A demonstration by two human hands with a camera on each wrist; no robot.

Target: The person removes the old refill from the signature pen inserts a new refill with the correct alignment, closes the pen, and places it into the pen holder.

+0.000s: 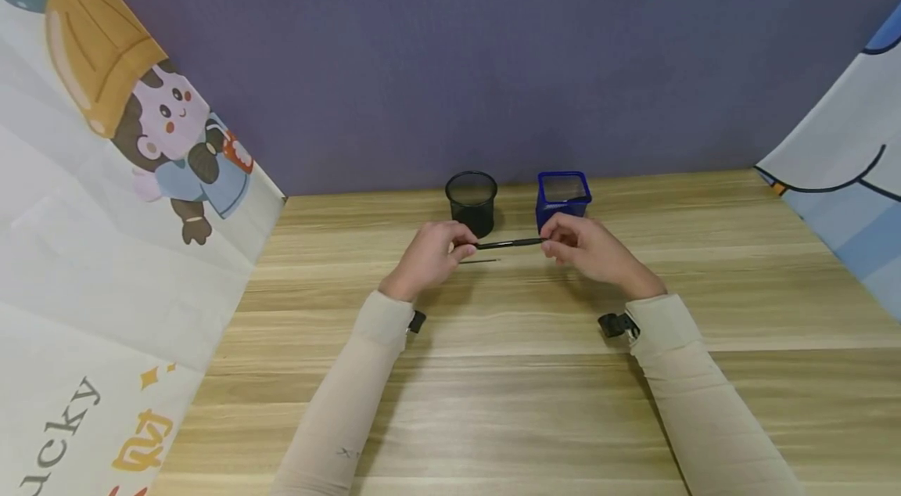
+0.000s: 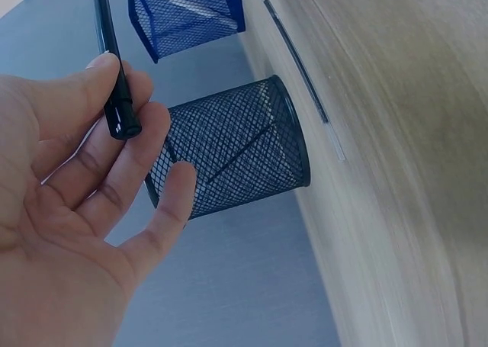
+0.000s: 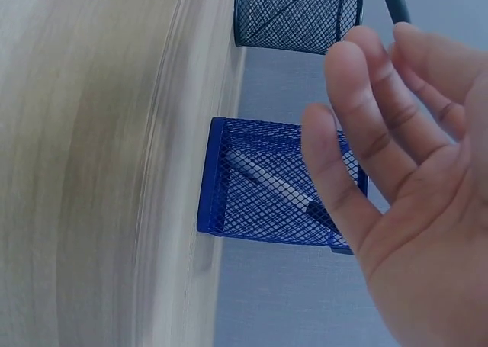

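A black pen [image 1: 510,243] is held level above the table between both hands. My left hand [image 1: 431,255] pinches one end between thumb and fingers, its little finger held apart in the left wrist view. At the pen's other end, my right hand [image 1: 587,246] grips with thumb and fingertips; part of that grip is hidden in the right wrist view. Below the pen, a thin pen refill [image 2: 301,69] with dark ink and clear ends lies on the wood. Just behind the hands stand a round black mesh pen holder [image 1: 473,214] and a square blue mesh pen holder [image 3: 267,183].
Inside the blue holder leans a white and black pen [image 3: 274,185]. The wood-grain table [image 1: 521,402] ends at a dark grey-blue wall panel [image 1: 493,50]. Printed white sheets [image 1: 105,246] border the table's left and right sides.
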